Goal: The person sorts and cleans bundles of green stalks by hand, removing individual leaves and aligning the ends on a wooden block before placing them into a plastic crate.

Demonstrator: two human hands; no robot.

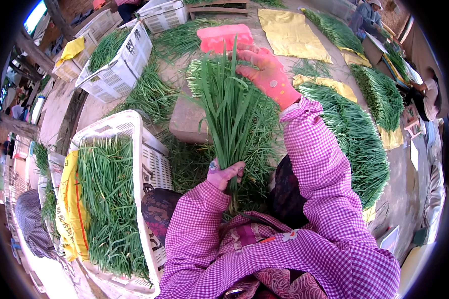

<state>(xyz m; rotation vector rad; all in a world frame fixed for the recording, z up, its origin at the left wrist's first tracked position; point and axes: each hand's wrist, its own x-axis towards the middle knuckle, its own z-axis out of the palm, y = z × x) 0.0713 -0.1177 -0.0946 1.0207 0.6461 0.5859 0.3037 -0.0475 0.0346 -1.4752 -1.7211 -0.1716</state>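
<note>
My left hand (224, 175), in a pinkish glove, is closed around the lower part of a bunch of green chives (229, 114). The bunch stands nearly upright in front of me, its leaves fanning out toward the top. Up at the leaf tips is my right hand (264, 72), in a pink-orange dotted glove. Its fingers reach left beside the tips, with thumb and fingers apart; the leaves partly cover the fingertips. Just beyond lies a pink block-shaped object (224, 37). Behind the bunch, pale-ended chives (195, 79) rest on a brownish block (187, 122).
A white crate (137, 127) full of chives, with a yellow sack (71, 209), stands at my left. Another white crate (117, 79) is farther off. Large chive piles (351, 139) lie at right near yellow sheets (292, 32). Loose chives (187, 159) cover the ground. Other people sit farther away.
</note>
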